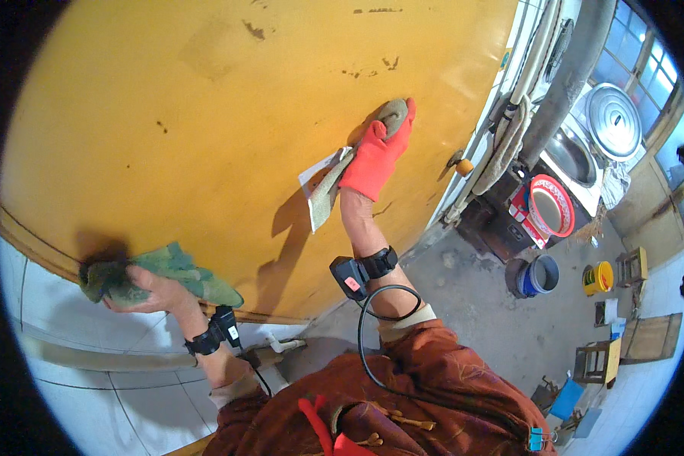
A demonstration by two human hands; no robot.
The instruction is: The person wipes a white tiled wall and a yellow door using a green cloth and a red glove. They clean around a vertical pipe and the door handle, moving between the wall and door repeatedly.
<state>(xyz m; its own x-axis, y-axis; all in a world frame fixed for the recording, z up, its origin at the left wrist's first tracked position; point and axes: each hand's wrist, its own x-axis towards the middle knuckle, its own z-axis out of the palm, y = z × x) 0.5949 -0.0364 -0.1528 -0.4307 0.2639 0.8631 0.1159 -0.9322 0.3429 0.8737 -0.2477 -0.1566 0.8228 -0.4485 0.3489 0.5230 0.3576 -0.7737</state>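
Note:
A large yellow door-like panel (233, 131) with dark scuffs fills the view before me. My right hand (379, 148), in a red glove, presses a grey-green cloth (393, 115) against its surface. A loose end of that cloth hangs below the glove, and a white sheet-like piece (313, 174) shows behind it. My bare left hand (148, 290) grips a green patterned cloth (176, 271) at the panel's left lower edge. The far end of this cloth is bunched and dark; whether it touches the panel, I cannot tell.
An orange knob (464, 167) juts out at the panel's right edge, near vertical pipes. White tiles (80, 393) lie at the lower left. To the right are a red-rimmed basin (552, 205), a large metal lid (614, 122), a blue-grey bucket (541, 276), a yellow bucket (601, 276) and wooden stools (601, 362).

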